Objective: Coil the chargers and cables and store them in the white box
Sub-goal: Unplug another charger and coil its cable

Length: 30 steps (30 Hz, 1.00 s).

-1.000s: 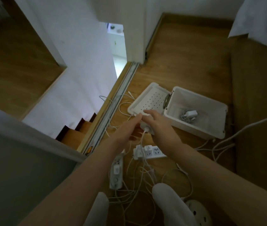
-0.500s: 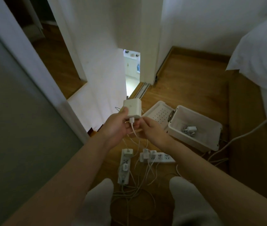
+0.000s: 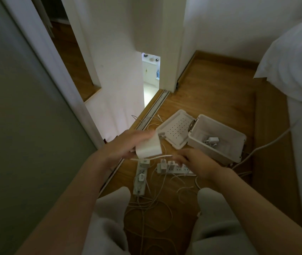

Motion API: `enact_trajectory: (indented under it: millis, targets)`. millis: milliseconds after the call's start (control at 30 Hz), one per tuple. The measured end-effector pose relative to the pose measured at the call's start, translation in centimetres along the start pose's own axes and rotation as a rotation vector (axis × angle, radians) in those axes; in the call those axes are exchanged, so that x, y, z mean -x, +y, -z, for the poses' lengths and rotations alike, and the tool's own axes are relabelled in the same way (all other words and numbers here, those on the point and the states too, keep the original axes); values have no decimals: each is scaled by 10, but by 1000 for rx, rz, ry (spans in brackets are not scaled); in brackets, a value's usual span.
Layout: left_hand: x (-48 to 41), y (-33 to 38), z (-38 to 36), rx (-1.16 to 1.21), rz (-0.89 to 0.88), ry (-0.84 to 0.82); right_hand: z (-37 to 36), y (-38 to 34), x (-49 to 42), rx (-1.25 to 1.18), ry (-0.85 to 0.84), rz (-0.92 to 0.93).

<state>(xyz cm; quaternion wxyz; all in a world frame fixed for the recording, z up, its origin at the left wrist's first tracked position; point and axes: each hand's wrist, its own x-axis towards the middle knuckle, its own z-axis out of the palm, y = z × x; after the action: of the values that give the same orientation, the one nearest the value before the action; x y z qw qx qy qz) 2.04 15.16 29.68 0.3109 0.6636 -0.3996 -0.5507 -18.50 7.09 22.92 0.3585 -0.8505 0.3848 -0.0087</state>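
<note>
My left hand holds a white square charger brick above the floor. Its thin white cable runs level from under the brick to my right hand, whose fingers pinch the cable's end. The white box stands open on the wooden floor to the right, with one coiled charger inside. The box's perforated lid lies flat beside it. Below my hands lie two power strips with plugs in them and a tangle of white cables.
A sliding-door track and a stair drop lie to the left of the cables. A thick white cord runs right toward a bed with white bedding. My knees in light trousers frame the cable tangle.
Both hands lifted the charger brick off the floor near the lid. The brick has since tipped sideways in my left hand, and my right hand has slid right along the cable, stretching it out.
</note>
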Motion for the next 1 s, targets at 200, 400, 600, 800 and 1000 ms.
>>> enact_trajectory:
  millis: [200, 400, 600, 800, 1000]
  targets:
    - [-9, -28, -5, -572, -26, 19, 16, -10, 16, 155, 253, 20]
    - [-16, -37, -7, -609, 1, 167, 5, -49, 36, 126, 344, 68]
    - [-26, -38, -14, -653, -101, 227, 8, -45, 24, -43, 494, -48]
    - [-34, -36, -16, -624, -188, 184, 28, -21, 10, -175, 609, -266]
    - [-45, -42, -8, -586, -85, 321, 13, -41, 9, -199, 410, -117]
